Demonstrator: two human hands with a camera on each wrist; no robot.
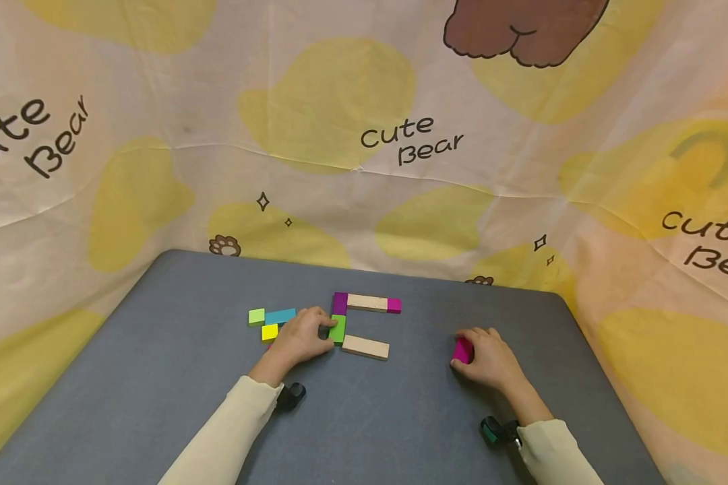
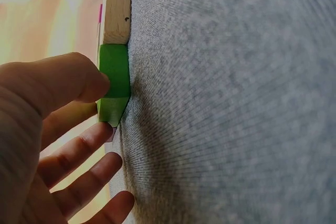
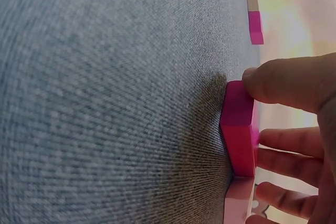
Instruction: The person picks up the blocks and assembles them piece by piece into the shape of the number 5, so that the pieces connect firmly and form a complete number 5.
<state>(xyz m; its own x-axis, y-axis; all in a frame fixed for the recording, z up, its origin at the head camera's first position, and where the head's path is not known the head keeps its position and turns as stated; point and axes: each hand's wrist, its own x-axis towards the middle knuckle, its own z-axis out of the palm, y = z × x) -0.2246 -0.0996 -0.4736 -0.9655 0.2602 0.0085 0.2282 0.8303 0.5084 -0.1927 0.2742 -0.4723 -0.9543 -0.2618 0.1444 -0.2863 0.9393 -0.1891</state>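
My left hand (image 1: pixel 303 335) pinches a green block (image 1: pixel 338 330), the thumb at its near end in the left wrist view and the other fingers spread loosely. A bare wooden block (image 1: pixel 366 347) lies to its right, and a purple block (image 1: pixel 340 303) stands at its far end. Well to the right, my right hand (image 1: pixel 491 357) holds a magenta block (image 1: pixel 462 350) between thumb and fingers, low over the table. Beyond it in the right wrist view is a pale pink block (image 3: pixel 239 198), hidden by the hand in the head view.
From the purple block, another wooden block (image 1: pixel 367 303) runs right to a small magenta block (image 1: pixel 394 306). Light green (image 1: pixel 257 316), blue (image 1: pixel 280 316) and yellow (image 1: pixel 269 333) blocks lie left, partly behind my left hand. A printed curtain surrounds the grey table (image 1: pixel 364 424).
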